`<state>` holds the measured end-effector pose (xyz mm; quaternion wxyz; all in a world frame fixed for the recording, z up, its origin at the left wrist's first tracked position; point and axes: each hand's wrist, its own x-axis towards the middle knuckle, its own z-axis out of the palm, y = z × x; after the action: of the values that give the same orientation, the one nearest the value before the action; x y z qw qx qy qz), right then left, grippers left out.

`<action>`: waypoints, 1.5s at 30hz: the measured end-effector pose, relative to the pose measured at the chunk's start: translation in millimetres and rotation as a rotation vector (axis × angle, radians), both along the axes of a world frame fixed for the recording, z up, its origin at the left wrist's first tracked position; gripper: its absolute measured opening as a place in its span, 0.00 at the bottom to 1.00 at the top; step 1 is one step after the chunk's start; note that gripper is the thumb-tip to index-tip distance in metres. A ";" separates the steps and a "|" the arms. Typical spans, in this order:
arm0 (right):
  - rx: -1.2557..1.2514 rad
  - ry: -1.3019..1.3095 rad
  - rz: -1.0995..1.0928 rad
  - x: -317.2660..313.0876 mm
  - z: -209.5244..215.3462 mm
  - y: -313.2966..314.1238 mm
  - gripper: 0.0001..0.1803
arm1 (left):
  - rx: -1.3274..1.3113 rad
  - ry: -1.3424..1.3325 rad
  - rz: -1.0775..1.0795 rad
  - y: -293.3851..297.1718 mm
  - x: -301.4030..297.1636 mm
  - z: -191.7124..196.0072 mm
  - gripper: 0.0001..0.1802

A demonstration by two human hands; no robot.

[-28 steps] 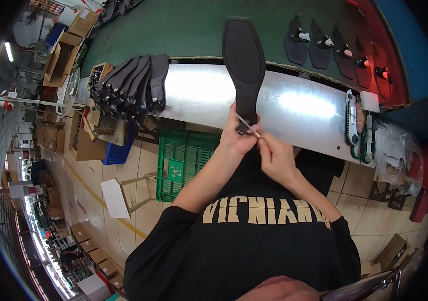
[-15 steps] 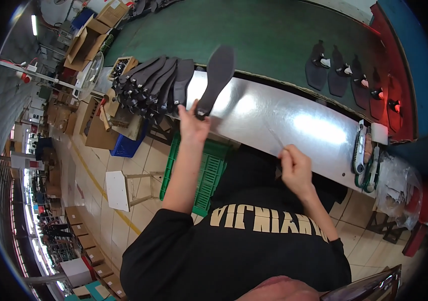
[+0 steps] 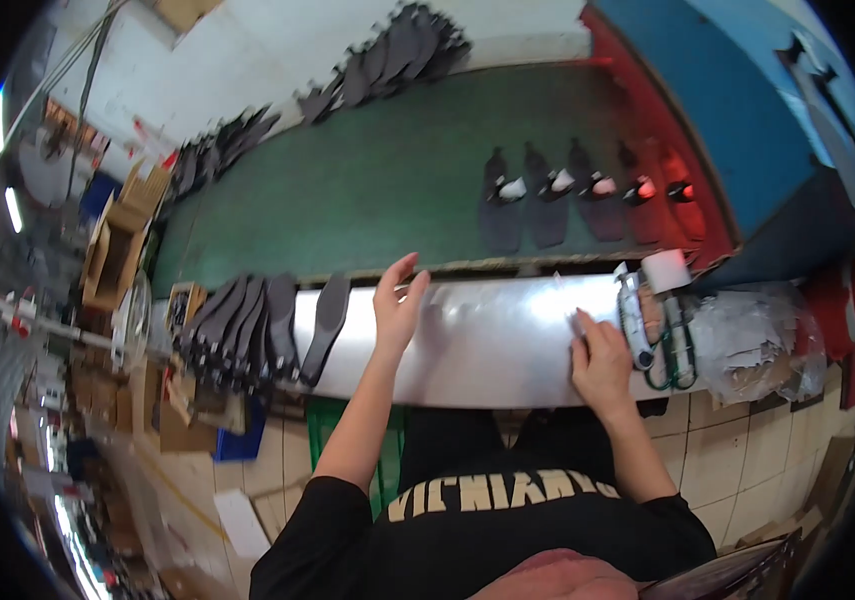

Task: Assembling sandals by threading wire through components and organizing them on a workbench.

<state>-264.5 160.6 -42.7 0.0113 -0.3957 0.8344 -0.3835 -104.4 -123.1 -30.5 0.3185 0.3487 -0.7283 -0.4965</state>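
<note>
My left hand is raised over the shiny metal ledge, fingers apart and holding nothing. To its left, a dark shoe sole lies on the ledge, not touched by the hand. Beside that sole is an overlapping pile of similar dark soles with small shiny bits at their near ends. My right hand is over the ledge's right part, fingers closed together. A thin pale strip appears to reach up from its fingertips, faint against the glare.
Several dark soles with straps stand in a row on the green conveyor belt, some in red light. Right of my right hand lie a utility knife, green-handled scissors and a clear plastic bag. More soles line the belt's far edge.
My left hand has let go of the sole, which now lies beside the pile, and has moved right of it. My right hand has moved toward the scissors. The view has swung right.
</note>
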 end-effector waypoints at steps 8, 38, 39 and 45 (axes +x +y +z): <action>0.047 0.054 -0.008 4.3 1.5 8.1 0.25 | -0.619 -0.515 0.006 -73.3 -168.1 -77.6 0.30; -0.510 -0.772 0.540 90.8 84.7 -27.1 0.17 | 0.831 0.584 -0.264 117.7 108.6 42.1 0.15; -0.409 -0.671 0.560 98.2 85.6 -26.6 0.16 | 0.821 0.589 -0.244 118.3 113.4 40.5 0.16; -0.224 -0.796 0.499 122.2 106.9 -21.5 0.23 | 0.729 0.570 -0.223 119.2 133.7 35.0 0.18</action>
<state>-142.4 139.0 64.2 0.3787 -0.4050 0.5984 -0.5784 29.3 -3.9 4.5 0.3073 0.2073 -0.4232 -0.8268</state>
